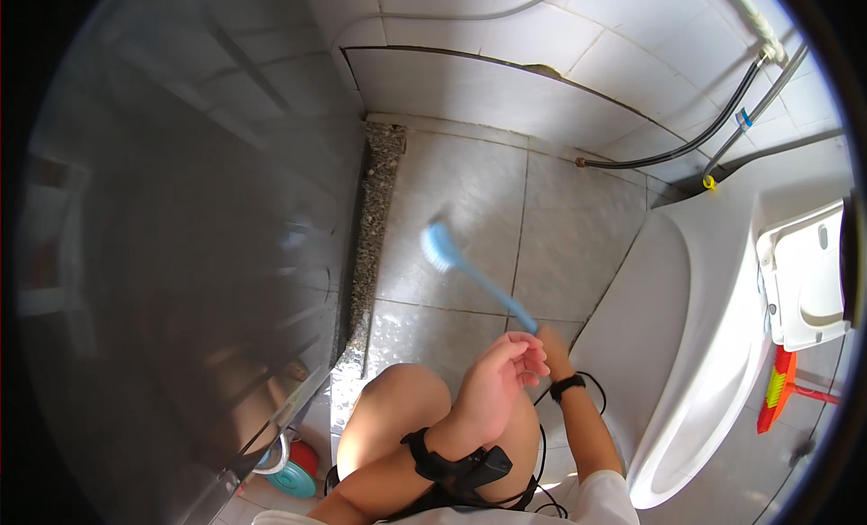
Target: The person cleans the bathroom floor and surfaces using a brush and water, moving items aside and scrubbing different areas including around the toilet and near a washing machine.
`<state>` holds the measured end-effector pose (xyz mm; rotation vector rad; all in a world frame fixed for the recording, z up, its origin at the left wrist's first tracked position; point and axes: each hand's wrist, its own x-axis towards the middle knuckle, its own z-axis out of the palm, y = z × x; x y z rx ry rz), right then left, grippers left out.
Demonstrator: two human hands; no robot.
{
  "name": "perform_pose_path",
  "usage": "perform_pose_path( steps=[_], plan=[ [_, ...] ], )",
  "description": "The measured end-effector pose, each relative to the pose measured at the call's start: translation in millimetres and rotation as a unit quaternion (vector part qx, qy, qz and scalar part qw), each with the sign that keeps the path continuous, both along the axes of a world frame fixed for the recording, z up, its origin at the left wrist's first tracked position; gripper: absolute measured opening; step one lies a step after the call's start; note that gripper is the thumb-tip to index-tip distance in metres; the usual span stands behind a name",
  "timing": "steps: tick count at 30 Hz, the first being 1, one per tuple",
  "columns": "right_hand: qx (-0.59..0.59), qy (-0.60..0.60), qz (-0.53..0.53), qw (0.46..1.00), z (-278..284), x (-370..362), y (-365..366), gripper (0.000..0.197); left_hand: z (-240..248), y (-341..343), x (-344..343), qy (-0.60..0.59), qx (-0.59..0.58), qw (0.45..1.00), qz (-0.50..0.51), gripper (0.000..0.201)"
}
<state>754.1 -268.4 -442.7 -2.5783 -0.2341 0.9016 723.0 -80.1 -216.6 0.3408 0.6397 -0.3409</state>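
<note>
A light-blue long-handled scrub brush (479, 279) slants over the grey tiled floor (470, 173), its white bristles at the far-left end. My right hand (554, 352) grips the handle's near end; part of this hand is hidden behind my left. Whether the bristles touch the tiles I cannot tell. My left hand (499, 380) hovers above my knees with loosely curled fingers, slightly apart and with nothing visible in them. A black strap with a small device (461, 462) is on my left wrist, and a black band (567, 387) circles my right.
A dark glossy panel (208, 209) and speckled stone sill (383, 164) border the left. A white tub (668, 344) curves along the right, beside a white toilet seat (808, 281) and red-yellow broom (777, 390). Black hose (668, 157) crosses the far-right corner; cables lie near my right arm.
</note>
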Motion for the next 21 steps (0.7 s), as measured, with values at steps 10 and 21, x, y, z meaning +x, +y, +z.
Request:
perform_pose_path(
  steps=[10,21],
  plan=[
    [0.049,0.002,0.022,0.999,19,-71,-12,0.031,-5,-11,13,0.032,-0.015,0.999,-0.02,0.012],
    [-0.095,-0.056,-0.206,0.972,17,-144,-88,0.028,-7,-12,22,0.04,0.015,0.999,-0.009,0.011]
  ],
)
